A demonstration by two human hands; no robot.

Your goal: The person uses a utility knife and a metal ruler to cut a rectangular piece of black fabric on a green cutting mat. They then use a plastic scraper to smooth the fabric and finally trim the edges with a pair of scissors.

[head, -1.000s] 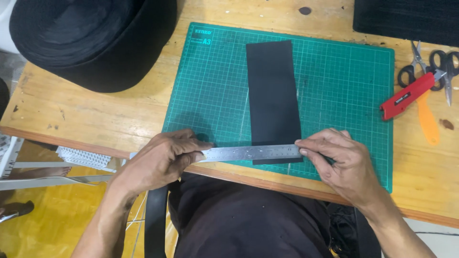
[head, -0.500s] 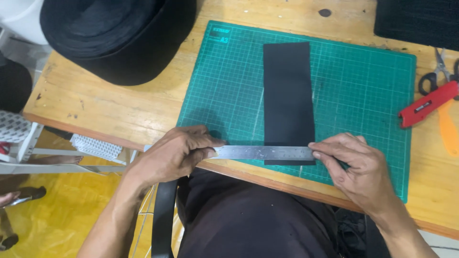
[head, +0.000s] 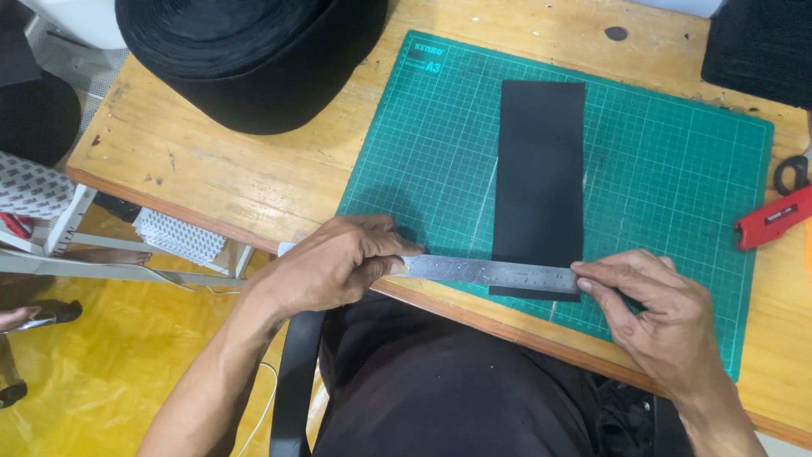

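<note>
Since the earlier frames the whole bench sits further right and lower in view, and the flat steel ruler (head: 491, 272) seems to lie a touch lower across the black rectangular strip of material (head: 540, 182), though the hands grip it much as before. The ruler lies in the lower middle of the frame, its long axis running left to right with a slight downward tilt toward the right, and it crosses the near end of the strip roughly at a right angle. The strip's long axis runs up and down the frame, pointing away from the person, and it rests on the green gridded cutting mat (head: 677, 178) on the wooden table (head: 211, 169). The left hand (head: 334, 262) pinches the ruler's left end with fingers closed narrowly on it; the right hand (head: 655, 317) presses fingertips down on the right end, just beside the strip's lower right corner. The right hand is the nearer to the strip. A red utility knife (head: 774, 217) lies at the right edge, well apart from both hands, and a large roll of black webbing (head: 245, 51) fills the upper left.
</note>
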